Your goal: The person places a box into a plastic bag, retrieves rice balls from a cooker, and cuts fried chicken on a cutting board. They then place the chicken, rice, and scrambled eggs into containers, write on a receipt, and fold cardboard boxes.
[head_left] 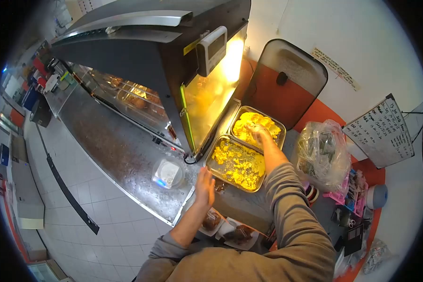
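Observation:
Two metal trays of yellow food stand beside a lit glass cabinet. My right hand reaches over the far tray, its fingers at the yellow food; whether they grip any is too small to tell. The near tray holds yellow pieces spread unevenly, with bare metal showing in the middle. My left hand is raised just off the near tray's left corner, fingers extended and nothing in it.
The lit cabinet rises at the upper left. A clear tub is on the metal counter. Plastic bags, pink baskets and a whiteboard stand at the right. Containers of brown food lie below the trays.

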Available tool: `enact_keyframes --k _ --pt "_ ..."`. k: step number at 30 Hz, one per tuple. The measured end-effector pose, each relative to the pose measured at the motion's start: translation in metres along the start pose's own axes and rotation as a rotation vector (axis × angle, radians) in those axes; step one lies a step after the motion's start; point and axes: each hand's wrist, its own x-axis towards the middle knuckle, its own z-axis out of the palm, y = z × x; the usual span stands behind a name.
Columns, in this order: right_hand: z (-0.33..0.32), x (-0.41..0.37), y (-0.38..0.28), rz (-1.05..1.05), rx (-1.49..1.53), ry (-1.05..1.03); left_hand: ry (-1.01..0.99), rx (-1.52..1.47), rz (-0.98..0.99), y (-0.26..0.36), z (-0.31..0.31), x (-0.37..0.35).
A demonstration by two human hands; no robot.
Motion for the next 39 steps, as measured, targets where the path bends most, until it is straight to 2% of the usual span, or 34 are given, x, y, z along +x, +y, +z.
enact_keyframes --k 1,2,3,4,5,6,7,8,9,12,14,15,17,19,21,22,24,26,29,30,32,34,36,37,38,39 --pt "-0.006 -0.007 0.004 0.003 -0.005 0.002 -0.045 0.006 0.091 0.021 -0.003 -0.020" --pt "-0.013 -0.020 0.005 -0.009 0.299 -0.041 -0.086 0.011 0.180 0.041 -0.008 -0.039" --pt "-0.019 -0.037 0.005 -0.018 0.601 -0.085 -0.082 0.004 0.172 0.056 -0.016 -0.053" --pt "-0.026 -0.065 -0.002 -0.035 0.615 -0.051 -0.032 0.083 0.265 0.069 -0.026 -0.065" --pt "-0.037 -0.094 -0.006 -0.005 0.805 -0.162 0.022 0.168 0.354 0.080 -0.041 -0.073" --pt "-0.047 -0.133 -0.016 0.024 0.920 -0.218 0.093 0.203 0.354 0.087 -0.059 -0.076" --pt "-0.049 -0.182 -0.035 -0.069 0.778 -0.100 0.167 0.240 0.350 0.090 -0.078 -0.077" --pt "-0.044 -0.226 -0.047 -0.094 0.865 -0.018 0.180 0.248 0.394 0.092 -0.095 -0.080" --pt "-0.036 -0.253 -0.045 -0.153 0.892 -0.052 0.195 0.261 0.395 0.096 -0.112 -0.083" --pt "-0.004 -0.359 -0.067 -0.074 0.880 -0.129 0.241 0.344 0.358 0.098 -0.154 -0.095" --pt "0.041 -0.410 -0.070 -0.101 0.898 -0.148 0.200 0.525 0.403 0.092 -0.181 -0.093" --pt "0.070 -0.421 -0.065 -0.133 0.909 -0.142 0.202 0.518 0.395 0.087 -0.195 -0.091" --pt "0.113 -0.444 -0.058 -0.048 0.838 -0.344 0.147 0.689 0.411 0.078 -0.218 -0.091" --pt "0.191 -0.432 -0.023 -0.301 0.673 -0.066 0.146 0.664 0.383 0.080 -0.219 -0.097" --pt "0.223 -0.444 -0.024 -0.346 0.206 0.301 0.124 0.640 0.354 0.079 -0.223 -0.100" --pt "0.250 -0.428 -0.005 -0.405 -0.003 0.384 0.105 0.644 0.350 0.078 -0.225 -0.097" --pt "0.278 -0.420 0.022 -0.454 -0.020 0.451 0.084 0.645 0.345 0.079 -0.227 -0.096" --pt "0.276 -0.421 0.023 -0.511 -0.036 0.522 0.064 0.645 0.348 0.082 -0.224 -0.089" --pt "0.240 -0.450 0.000 -0.521 0.310 0.665 0.028 0.667 0.370 0.085 -0.223 -0.082" --pt "0.224 -0.451 -0.004 -0.455 0.326 0.716 0.022 0.651 0.359 0.084 -0.222 -0.077" --pt "0.192 -0.422 -0.001 -0.405 0.953 0.648 0.014 0.636 0.315 0.086 -0.212 -0.071" --pt "0.123 -0.391 -0.024 -0.383 1.176 0.570 -0.012 0.625 0.299 0.088 -0.199 -0.067" --pt "0.071 -0.299 0.001 -0.474 0.767 0.647 0.008 0.586 0.333 0.085 -0.182 -0.062" --pt "0.038 -0.277 -0.014 -0.307 0.498 0.587 0.002 0.585 0.349 0.083 -0.178 -0.060" --pt "0.027 -0.215 0.000 -0.288 0.095 0.804 -0.013 0.604 0.312 0.081 -0.179 -0.059" --pt "0.005 -0.207 -0.026 -0.143 0.179 0.625 -0.023 0.623 0.276 0.079 -0.180 -0.059"
